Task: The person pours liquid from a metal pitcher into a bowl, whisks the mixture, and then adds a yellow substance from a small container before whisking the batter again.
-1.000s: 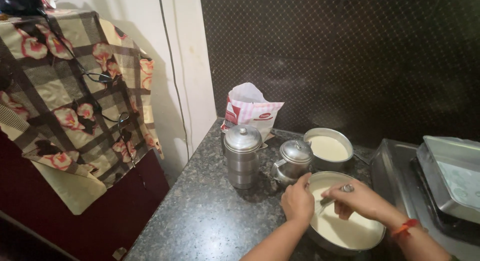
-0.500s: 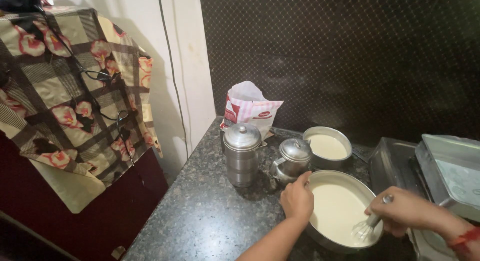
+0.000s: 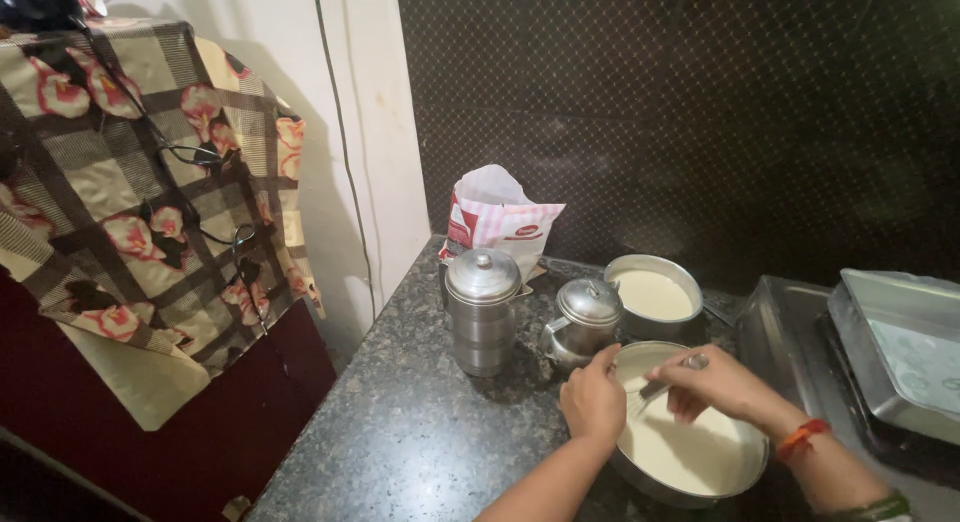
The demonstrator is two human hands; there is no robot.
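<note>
A dark speckled stone surface (image 3: 420, 422) fills the lower frame, with a floral checked cloth (image 3: 140, 202) draped at 9 o'clock and a dark tiled wall (image 3: 700, 112) across 12 to 2 o'clock. At 3 o'clock a rectangular steel tray (image 3: 900, 342) sits on a stove top.

At 5 o'clock stands a wide steel pan (image 3: 690, 487) of pale batter (image 3: 690, 452), the centre of the work. The left hand (image 3: 592, 402) is closed over the pan's near rim at its 10 o'clock edge, steadying it. The right hand (image 3: 722, 384) is clamped around the handle of a wire whisk (image 3: 655, 390), whose head dips into the batter.

Behind the pan, toward 1 o'clock of it, a smaller steel pot (image 3: 655, 294) holds a similar pale liquid. A tall lidded steel canister (image 3: 482, 312) and a squat lidded steel jug (image 3: 585, 320) stand just beside the pan's far-left rim. A red-and-white paper packet (image 3: 498, 222) leans open behind them.

Whisking here looks best done with the rim held firmly, the whisk head kept below the batter line, and strokes kept short of the jug, which stands close enough to be knocked.
</note>
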